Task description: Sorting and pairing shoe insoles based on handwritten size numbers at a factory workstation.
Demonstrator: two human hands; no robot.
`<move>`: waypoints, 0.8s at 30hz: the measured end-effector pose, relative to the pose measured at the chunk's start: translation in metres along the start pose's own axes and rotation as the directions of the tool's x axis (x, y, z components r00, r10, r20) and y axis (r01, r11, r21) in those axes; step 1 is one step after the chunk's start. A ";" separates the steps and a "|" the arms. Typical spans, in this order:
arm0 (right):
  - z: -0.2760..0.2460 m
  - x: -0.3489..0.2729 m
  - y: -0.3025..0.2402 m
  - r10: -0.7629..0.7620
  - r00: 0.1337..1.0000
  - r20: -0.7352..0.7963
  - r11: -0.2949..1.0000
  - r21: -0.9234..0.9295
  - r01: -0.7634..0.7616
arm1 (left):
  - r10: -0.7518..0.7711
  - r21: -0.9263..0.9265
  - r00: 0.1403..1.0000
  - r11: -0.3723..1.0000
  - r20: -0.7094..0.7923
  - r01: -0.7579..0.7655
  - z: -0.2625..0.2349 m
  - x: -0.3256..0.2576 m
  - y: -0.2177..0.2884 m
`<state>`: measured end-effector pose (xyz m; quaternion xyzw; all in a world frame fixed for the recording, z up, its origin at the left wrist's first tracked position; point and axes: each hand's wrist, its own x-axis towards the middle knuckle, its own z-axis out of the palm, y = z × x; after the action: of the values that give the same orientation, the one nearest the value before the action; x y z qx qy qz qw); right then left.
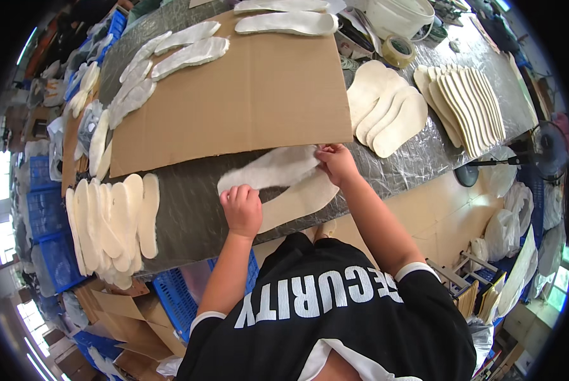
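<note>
A white fleecy insole (273, 167) is stretched between my two hands, just in front of the cardboard sheet. My left hand (241, 209) has its fingers closed on the insole's left end. At the other end, my right hand (338, 164) pinches the edge between thumb and fingers. Partly beneath it lies a cream insole (302, 202) near the table's front edge; the white one and my hands hide some of it. Whether the two insoles touch I cannot tell.
A large cardboard sheet (233, 95) covers the table's middle, with white insoles (192, 56) along its far and left sides. Cream insoles lie in a pile (109, 222) at left, a fan (386, 105) and a row (468, 105) at right. Tape (399, 51) and a white bucket (399, 18) stand behind.
</note>
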<state>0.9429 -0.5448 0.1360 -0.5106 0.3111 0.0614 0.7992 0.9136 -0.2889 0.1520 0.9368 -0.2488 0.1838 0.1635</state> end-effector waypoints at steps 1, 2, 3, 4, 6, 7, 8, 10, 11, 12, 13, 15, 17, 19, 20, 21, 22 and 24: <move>-0.005 0.000 -0.003 0.088 0.996 0.008 0.981 0.176 -0.088 | -0.016 0.027 0.995 1.000 0.096 0.014 0.007 0.000 -0.002; -0.012 0.003 -0.005 0.094 0.995 0.027 0.971 0.219 -0.098 | -0.035 0.055 0.981 0.998 0.190 0.025 0.011 -0.003 -0.004; -0.017 0.002 -0.011 0.093 0.995 0.025 0.971 0.218 -0.096 | -0.035 0.052 0.981 0.998 0.190 0.025 0.012 -0.001 -0.002; -0.022 0.001 -0.017 0.079 0.996 0.030 0.980 0.183 -0.083 | -0.061 0.017 0.979 0.998 0.193 0.058 0.012 0.000 0.001; -0.036 0.006 -0.023 0.035 0.998 0.050 0.998 0.046 -0.037 | -0.111 -0.079 0.942 0.987 0.317 0.143 0.004 0.007 0.012; -0.041 0.008 -0.025 0.035 0.998 0.044 0.998 0.049 -0.037 | -0.105 -0.083 0.941 0.987 0.321 0.139 -0.002 0.011 0.022; -0.045 0.010 -0.026 0.001 0.998 0.068 0.998 -0.069 0.004 | -0.050 -0.163 0.939 0.980 0.340 0.111 -0.004 0.015 0.035; -0.043 0.007 -0.030 -0.047 0.990 0.132 0.978 -0.198 0.073 | 0.018 -0.202 0.890 0.976 0.456 0.083 -0.007 0.009 0.049; -0.044 0.005 -0.029 -0.047 0.989 0.137 0.978 -0.194 0.074 | 0.016 -0.197 0.890 0.977 0.456 0.083 -0.008 0.003 0.053; -0.046 0.004 -0.029 -0.062 0.986 0.156 0.958 -0.267 0.102 | 0.030 -0.198 0.868 0.977 0.496 0.079 -0.008 0.000 0.057; -0.049 0.003 -0.029 -0.075 0.982 0.175 0.932 -0.338 0.132 | 0.043 -0.199 0.843 0.977 0.535 0.076 -0.009 -0.002 0.060; -0.052 -0.006 -0.030 -0.092 0.987 0.131 0.913 -0.385 0.136 | 0.031 -0.196 0.837 0.976 0.547 0.092 -0.015 -0.007 0.063; -0.057 -0.014 -0.026 -0.109 0.990 0.091 0.891 -0.433 0.138 | 0.060 -0.194 0.795 0.978 0.603 0.074 -0.024 -0.013 0.064; -0.060 -0.022 -0.025 -0.380 0.923 0.057 0.482 -0.840 0.250 | 0.053 -0.236 0.763 0.963 0.644 0.133 -0.038 -0.019 0.066; -0.060 -0.030 -0.022 -0.412 0.911 0.011 0.393 -0.900 0.188 | 0.050 -0.275 0.728 0.942 0.684 0.194 -0.045 -0.025 0.065; -0.060 -0.037 -0.018 -0.414 0.910 0.011 0.395 -0.899 0.190 | 0.050 -0.273 0.728 0.943 0.684 0.192 -0.052 -0.032 0.062; -0.061 -0.041 -0.012 -0.577 0.806 0.129 0.228 -0.922 0.311 | 0.011 -0.393 0.712 0.839 0.703 0.375 -0.058 -0.041 0.057; -0.059 -0.043 -0.001 -0.741 0.530 0.413 -0.144 -0.868 0.474 | -0.002 -0.564 0.665 0.529 0.747 0.634 -0.065 -0.065 0.042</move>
<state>0.8836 -0.5860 0.1438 -0.9553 0.0134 -0.2107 0.2068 0.8223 -0.2710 0.1907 0.7904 -0.1515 -0.3307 0.4929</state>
